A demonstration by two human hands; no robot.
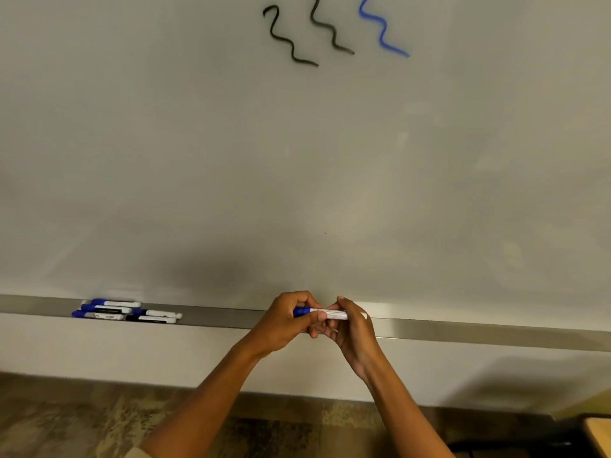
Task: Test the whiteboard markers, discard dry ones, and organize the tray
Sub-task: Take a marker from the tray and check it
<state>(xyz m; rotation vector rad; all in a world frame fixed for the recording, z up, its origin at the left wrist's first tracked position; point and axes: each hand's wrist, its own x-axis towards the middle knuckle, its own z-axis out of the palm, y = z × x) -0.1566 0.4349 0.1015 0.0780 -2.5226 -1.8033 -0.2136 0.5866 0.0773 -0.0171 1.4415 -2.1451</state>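
Just above the tray (231, 317), the left hand (284, 325) gripped the blue marker (325, 314) by its cap while the right hand (353, 328) held the barrel. Capping or uncapping looked underway; five markers (125, 312) waited in the tray.

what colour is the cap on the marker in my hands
Blue, on the marker with a white barrel; head view.

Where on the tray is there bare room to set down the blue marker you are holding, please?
The tray is bare right of the right hand, to the frame edge. A shorter bare stretch lies between the marker cluster and the left hand. The cluster is the crowded part. Both hands hold the blue marker.
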